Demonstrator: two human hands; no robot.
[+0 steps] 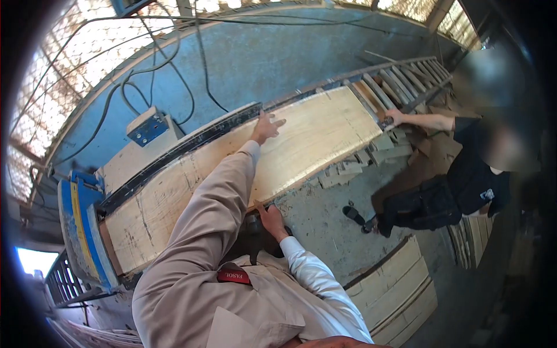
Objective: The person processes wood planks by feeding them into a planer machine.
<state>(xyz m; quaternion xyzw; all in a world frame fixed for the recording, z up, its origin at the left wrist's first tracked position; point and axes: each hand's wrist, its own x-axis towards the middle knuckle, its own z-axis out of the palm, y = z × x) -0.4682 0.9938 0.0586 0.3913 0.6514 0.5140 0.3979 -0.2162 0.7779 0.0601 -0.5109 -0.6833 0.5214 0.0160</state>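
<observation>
Lying lengthwise beside a long black rail (188, 149): pale wooden panel (316, 139), between the blue-and-yellow machine housing (81, 229) and the roller frame (429, 94). Surface yellowish, flat, brighter toward the rollers; dark streaks and thin lines mark the other end. Beige sleeve (212, 200) crosses the middle; cannot tell if one piece or two. Left hand (267, 126) over the panel by the rail's end, grip spread. Right hand (271, 221) at the near edge; cannot tell whether that grip pinches. Co-worker's hand (394, 118) by the roller-end corner, contact unclear
</observation>
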